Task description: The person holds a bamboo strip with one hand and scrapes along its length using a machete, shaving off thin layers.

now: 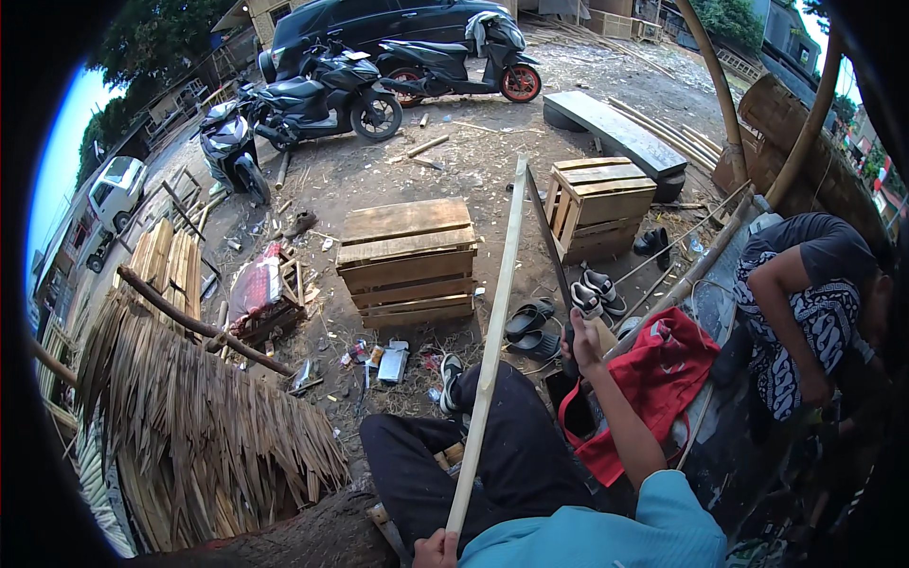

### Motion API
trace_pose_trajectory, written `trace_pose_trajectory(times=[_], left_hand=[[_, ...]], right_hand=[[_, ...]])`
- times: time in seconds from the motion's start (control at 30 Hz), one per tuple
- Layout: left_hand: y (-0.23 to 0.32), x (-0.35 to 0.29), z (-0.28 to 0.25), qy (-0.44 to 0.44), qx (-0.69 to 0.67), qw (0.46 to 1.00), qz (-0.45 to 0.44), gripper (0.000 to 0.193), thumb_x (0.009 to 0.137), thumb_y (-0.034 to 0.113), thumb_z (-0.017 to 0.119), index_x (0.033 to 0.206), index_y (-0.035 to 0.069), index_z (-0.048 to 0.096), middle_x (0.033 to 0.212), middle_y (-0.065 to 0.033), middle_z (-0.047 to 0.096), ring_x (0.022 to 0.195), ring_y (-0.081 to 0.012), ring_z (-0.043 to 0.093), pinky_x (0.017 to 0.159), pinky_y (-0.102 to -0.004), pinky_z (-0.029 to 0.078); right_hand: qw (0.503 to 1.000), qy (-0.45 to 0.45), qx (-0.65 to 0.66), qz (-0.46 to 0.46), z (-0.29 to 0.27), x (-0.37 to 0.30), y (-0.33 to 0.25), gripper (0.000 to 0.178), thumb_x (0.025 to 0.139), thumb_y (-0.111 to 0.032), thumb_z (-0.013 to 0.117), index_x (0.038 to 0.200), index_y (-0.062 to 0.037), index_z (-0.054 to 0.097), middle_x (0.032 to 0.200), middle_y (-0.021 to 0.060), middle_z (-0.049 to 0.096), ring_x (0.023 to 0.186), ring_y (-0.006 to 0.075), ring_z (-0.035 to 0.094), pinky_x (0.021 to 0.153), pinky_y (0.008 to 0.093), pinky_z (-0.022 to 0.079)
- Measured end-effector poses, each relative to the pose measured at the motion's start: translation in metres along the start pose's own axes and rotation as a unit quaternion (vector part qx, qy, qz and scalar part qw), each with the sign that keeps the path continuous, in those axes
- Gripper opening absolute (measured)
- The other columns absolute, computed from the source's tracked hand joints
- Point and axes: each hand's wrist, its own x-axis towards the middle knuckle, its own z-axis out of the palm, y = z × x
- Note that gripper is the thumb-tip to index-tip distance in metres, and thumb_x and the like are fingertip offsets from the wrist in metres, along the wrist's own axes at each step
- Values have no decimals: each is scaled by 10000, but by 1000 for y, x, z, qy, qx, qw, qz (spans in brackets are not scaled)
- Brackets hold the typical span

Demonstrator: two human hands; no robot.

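Near the lower edge, my left hand (436, 549) is closed around the bottom end of a long pale bamboo strip (500, 331). The strip slants up and away from me, past my dark trousers (530, 435). On the right, my right hand (585, 343) grips a long dark-bladed machete (549, 232) by its handle, with the blade pointing up and away. Toward their upper ends the blade and the strip come close together; whether they touch I cannot tell. A red cloth bag (663, 369) lies beside my right forearm.
Wooden crates (407, 256) (601, 208) stand ahead, with dark sandals (532, 327) and sneakers (601, 292) on the dirt. Dried thatch (199, 426) is at left. Another person (805, 293) crouches at right. Motorbikes (322, 99) and a dark car (350, 33) stand farther back.
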Motion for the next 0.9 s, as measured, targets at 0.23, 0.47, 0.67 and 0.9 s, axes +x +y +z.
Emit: trace_pose_trajectory(times=[0.23, 0.47, 0.67, 0.9], left_hand=[[-37, -13, 19, 125, 171, 968, 131, 207, 891, 187, 532, 727, 61, 528, 595, -199, 502, 485, -371, 514, 424, -455, 378], [-67, -51, 35, 107, 210, 948, 214, 188, 846, 141, 591, 698, 77, 496, 482, -123, 422, 421, -291, 489, 376, -366, 349], [-38, -49, 16, 72, 140, 966, 203, 179, 868, 137, 563, 712, 73, 505, 474, -91, 414, 391, -243, 461, 365, -334, 334], [-13, 23, -34, 3, -14, 999, 40, 415, 929, 374, 491, 984, -31, 559, 637, -82, 621, 576, -114, 577, 545, -243, 455]], right_hand=[[992, 12, -110, -56, 40, -42, 3, 518, 807, -520, 626, 607, -54, 515, 491, -8, 473, 419, 72, 449, 405, 222, 339], [991, 61, -74, -89, 61, -38, 12, 283, 760, -274, 750, 696, -34, 614, 608, -27, 578, 540, 47, 494, 514, 219, 394], [994, 84, 44, -51, 66, -49, 11, 152, 778, -135, 701, 705, -63, 588, 646, -60, 544, 529, 35, 452, 487, 218, 356], [989, 90, 109, -49, 89, -79, -10, 148, 790, -98, 673, 697, -72, 561, 630, -78, 493, 541, 19, 422, 493, 207, 335]])
